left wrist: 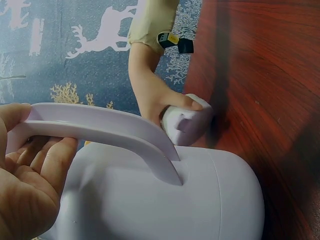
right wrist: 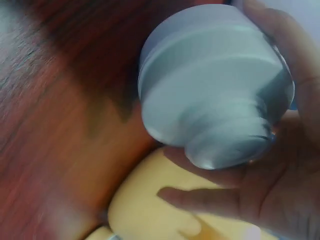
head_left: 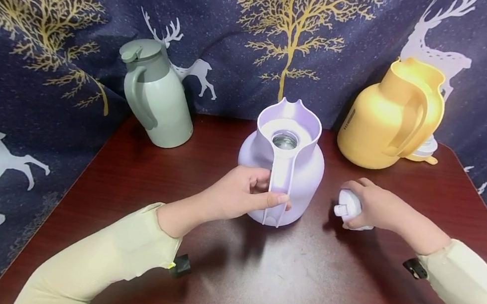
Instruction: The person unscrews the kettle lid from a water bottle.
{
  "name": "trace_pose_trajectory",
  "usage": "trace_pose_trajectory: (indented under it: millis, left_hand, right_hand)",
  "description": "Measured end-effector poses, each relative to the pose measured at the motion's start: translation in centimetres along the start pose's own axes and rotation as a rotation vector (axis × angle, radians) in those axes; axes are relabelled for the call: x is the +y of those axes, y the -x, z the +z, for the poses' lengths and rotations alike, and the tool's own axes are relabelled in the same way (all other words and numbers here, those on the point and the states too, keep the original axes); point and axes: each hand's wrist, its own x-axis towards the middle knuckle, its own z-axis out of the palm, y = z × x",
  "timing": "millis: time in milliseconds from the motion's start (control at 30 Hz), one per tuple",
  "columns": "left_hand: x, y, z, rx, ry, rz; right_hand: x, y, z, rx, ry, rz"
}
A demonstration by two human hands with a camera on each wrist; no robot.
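1. Quick status: my left hand (head_left: 238, 194) is wrapped around the handle (head_left: 279, 186) of the lavender jug (head_left: 284, 169), fingers through the loop and thumb across the front. The jug sits upright mid-table, mouth open, with the shiny inner flask visible down inside.

2. My right hand (head_left: 377, 207) is closed around the white lid (head_left: 348, 209), just right of the jug and low over the wooden table (head_left: 283, 282). In the right wrist view the stepped, threaded end of the lid (right wrist: 215, 95) pokes out past my fingers.

3. Tip one: I'd keep that handle grip firm and press the jug down a bit. These things are light when empty and will spin the moment any twist goes into the mouth.

4. Tip two: I'd sort the lid's orientation before it goes near the jug. It's lying roughly sideways in my palm, so the plug end wants turning downward first, not mid-move.

5. Tip three: come in straight over the opening, not from the side. The spout lip (head_left: 291, 106) at the back sticks up and is easy to clip.

6. Watch the neighbours: the yellow jug (head_left: 389, 116) is near my right elbow's path, while the green jug (head_left: 157, 94) is well apart at back left.

7. If the threads bind, I'd back off and reseat rather than force it.
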Motion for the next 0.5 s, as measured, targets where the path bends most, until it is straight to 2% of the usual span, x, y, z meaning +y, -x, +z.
trace_pose_trajectory:
  millis: [133, 233, 500]
  left_hand:
    - [0.0, -0.2, 0.1, -0.006, 0.018, 0.016]
    - [-0.1, -0.2, 0.2, -0.013, 0.034, 0.027]
    - [0.0, 0.0, 0.1, -0.003, 0.030, 0.020]
  right_hand:
    - [-0.5, -0.2, 0.5, 0.002, 0.062, 0.020]
    - [-0.3, -0.1, 1.1, 0.037, 0.075, 0.030]
    - [0.9, 0.4, 2.1, 0.087, -0.033, -0.011]
